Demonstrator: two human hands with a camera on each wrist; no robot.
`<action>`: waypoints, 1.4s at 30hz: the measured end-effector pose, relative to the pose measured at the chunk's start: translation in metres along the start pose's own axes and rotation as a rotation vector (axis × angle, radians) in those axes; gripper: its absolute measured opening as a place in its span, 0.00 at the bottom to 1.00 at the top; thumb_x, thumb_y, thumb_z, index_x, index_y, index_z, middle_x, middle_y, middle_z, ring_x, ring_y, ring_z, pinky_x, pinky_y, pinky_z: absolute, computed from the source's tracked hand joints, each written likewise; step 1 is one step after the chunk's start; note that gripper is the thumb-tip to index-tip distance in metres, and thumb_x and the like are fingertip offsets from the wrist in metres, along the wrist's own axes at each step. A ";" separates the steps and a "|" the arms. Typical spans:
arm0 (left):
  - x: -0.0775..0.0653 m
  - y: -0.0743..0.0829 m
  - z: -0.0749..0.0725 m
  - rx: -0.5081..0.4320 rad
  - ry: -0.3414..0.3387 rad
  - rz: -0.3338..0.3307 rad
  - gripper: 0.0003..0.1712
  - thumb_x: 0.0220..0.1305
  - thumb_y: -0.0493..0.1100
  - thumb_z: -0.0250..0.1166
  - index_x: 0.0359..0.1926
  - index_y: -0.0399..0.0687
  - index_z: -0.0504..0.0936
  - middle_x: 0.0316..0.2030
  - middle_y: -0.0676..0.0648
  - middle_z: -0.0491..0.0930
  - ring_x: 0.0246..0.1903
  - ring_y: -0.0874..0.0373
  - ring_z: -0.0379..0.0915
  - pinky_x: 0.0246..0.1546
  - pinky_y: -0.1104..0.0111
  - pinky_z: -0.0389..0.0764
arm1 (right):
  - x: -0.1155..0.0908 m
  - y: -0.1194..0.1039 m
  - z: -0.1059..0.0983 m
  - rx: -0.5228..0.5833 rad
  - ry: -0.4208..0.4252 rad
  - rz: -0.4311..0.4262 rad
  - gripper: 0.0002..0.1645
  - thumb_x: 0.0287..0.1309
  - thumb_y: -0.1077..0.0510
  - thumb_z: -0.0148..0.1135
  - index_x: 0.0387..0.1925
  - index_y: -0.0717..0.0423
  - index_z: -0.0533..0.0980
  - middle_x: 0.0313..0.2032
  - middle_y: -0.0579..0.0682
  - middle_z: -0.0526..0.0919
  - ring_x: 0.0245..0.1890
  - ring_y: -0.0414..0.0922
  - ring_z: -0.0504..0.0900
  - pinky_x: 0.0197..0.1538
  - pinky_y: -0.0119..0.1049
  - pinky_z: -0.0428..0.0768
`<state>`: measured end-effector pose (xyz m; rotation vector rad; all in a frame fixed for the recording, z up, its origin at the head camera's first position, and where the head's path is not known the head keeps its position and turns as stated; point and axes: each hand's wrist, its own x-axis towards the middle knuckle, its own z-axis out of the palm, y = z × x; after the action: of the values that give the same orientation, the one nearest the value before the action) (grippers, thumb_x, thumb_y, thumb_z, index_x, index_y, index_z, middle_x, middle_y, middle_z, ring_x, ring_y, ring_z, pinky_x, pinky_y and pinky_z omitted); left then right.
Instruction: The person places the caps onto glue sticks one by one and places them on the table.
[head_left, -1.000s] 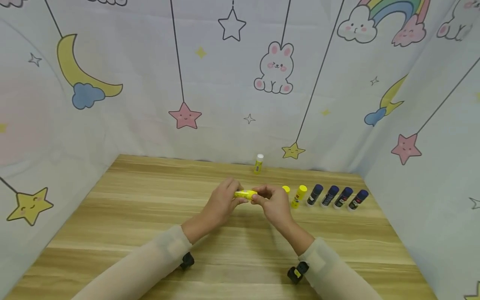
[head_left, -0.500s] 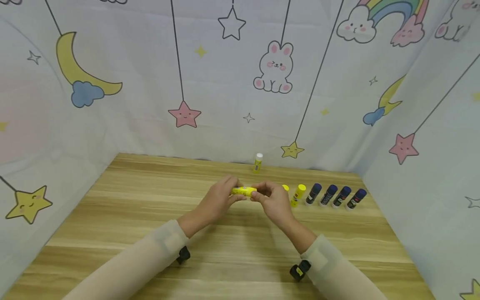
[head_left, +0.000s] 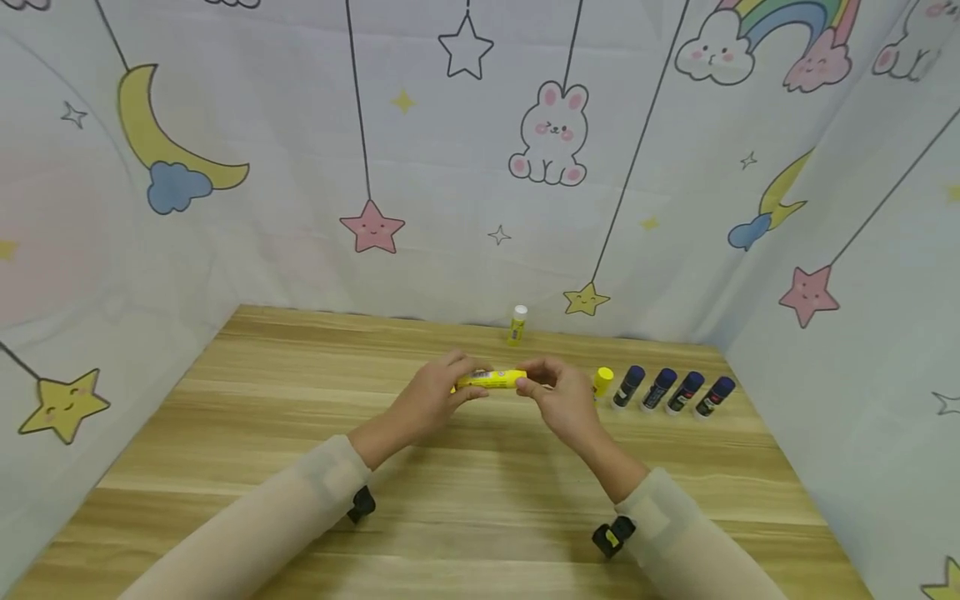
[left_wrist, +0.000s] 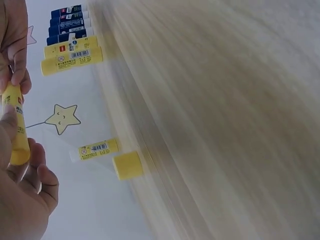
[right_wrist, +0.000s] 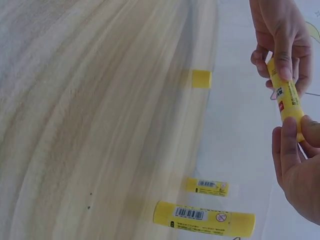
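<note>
A yellow glue stick is held level above the table between both hands. My left hand grips its left part, with the thumb along the near side. At the other end, my right hand pinches the tip between thumb and fingers. Printed labels show on the glue stick in the right wrist view. A loose yellow cap stands on the table in the left wrist view; the hands hide it in the head view. Behind them stands a smaller yellow glue stick with a white top.
To the right, several navy glue sticks stand upright in a row. A yellow glue stick heads that row, partly behind my right hand; another yellow one shows in the left wrist view. A printed curtain borders the wooden table.
My hands have drawn slightly apart, the right one shifting rightward over the yellow row. More of the held glue stick's length shows between them.
</note>
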<state>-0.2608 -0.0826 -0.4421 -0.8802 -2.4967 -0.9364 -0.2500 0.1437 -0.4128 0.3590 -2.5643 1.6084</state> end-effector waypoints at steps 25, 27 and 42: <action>0.023 -0.026 -0.010 0.031 -0.115 -0.194 0.18 0.77 0.51 0.58 0.60 0.51 0.81 0.44 0.53 0.81 0.40 0.59 0.77 0.41 0.63 0.80 | 0.032 -0.018 -0.048 -0.733 -0.141 -0.249 0.12 0.66 0.62 0.67 0.50 0.56 0.84 0.44 0.52 0.88 0.38 0.46 0.86 0.38 0.39 0.84; 0.024 -0.030 -0.013 0.043 -0.111 -0.216 0.19 0.76 0.52 0.58 0.61 0.52 0.81 0.45 0.53 0.81 0.41 0.59 0.77 0.42 0.62 0.81 | 0.033 -0.017 -0.046 -0.797 -0.170 -0.273 0.12 0.66 0.62 0.66 0.51 0.57 0.84 0.44 0.51 0.87 0.40 0.46 0.85 0.40 0.39 0.84; 0.022 -0.045 -0.019 0.020 -0.083 -0.280 0.18 0.76 0.49 0.60 0.61 0.49 0.80 0.45 0.48 0.83 0.42 0.55 0.77 0.43 0.59 0.80 | 0.043 0.000 -0.037 -0.948 -0.314 -0.228 0.15 0.66 0.68 0.63 0.53 0.59 0.83 0.49 0.53 0.84 0.54 0.53 0.82 0.52 0.41 0.84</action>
<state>-0.3052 -0.1125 -0.4387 -0.5827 -2.7453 -0.9755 -0.2931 0.1709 -0.3877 0.7799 -2.9856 0.1717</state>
